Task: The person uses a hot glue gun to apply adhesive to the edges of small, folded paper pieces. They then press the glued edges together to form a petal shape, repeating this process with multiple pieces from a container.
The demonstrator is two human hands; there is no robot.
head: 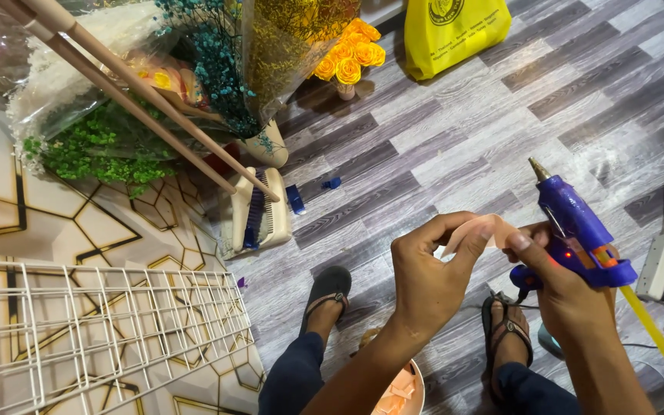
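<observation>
Taking the glue gun (578, 230) as the landmark, and starting far to its left: a white wire grid (94, 330) lies over a patterned mat (78, 223); above it are wrapped bunches of dried flowers (194, 69), then yellow roses (350, 55) and a yellow bag (455, 31); just left of the gun, the left hand (424, 280) pinches a peach ribbon strip (474, 230) between thumb and curled fingers; the right hand (559, 288) is closed round the gun's grip, its thumb and forefinger also on the strip, nozzle pointing up and away; right of the gun sits a power strip (657, 265). Risk, as I judge it: fingertips so near a lit gun could be burned, or a drip could spoil the strip. The bowl (401, 392) of peach pieces below is half hidden by the forearm; the cord's route is unclear.
</observation>
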